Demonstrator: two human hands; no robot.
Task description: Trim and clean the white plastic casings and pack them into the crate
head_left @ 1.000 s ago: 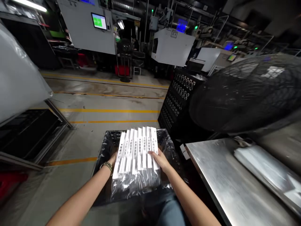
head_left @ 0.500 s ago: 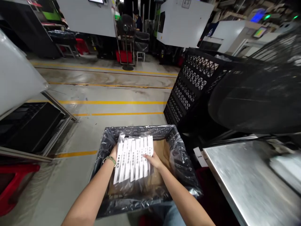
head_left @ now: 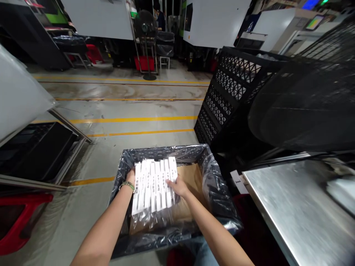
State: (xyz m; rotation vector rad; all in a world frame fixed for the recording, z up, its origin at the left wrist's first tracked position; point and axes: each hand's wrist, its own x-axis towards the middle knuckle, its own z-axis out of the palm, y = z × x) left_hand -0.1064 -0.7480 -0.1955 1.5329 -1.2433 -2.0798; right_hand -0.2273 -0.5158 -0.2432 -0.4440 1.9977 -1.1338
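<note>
Gripping the bagged bundle of white plastic strips (head_left: 153, 184) at its 9 and 3 o'clock edges, the left hand (head_left: 131, 177) and right hand (head_left: 177, 186) are lowering it into the plastic-lined crate (head_left: 219, 199), likely requiring level placement before letting go.

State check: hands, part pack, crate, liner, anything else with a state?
left hand: gripping the pack's left edge
right hand: fingers on the pack's right side
pack of white parts: in a clear bag, held inside the crate
black crate: open, lined with clear plastic
brown cardboard: lying flat in the crate
steel table: beside the crate
</note>
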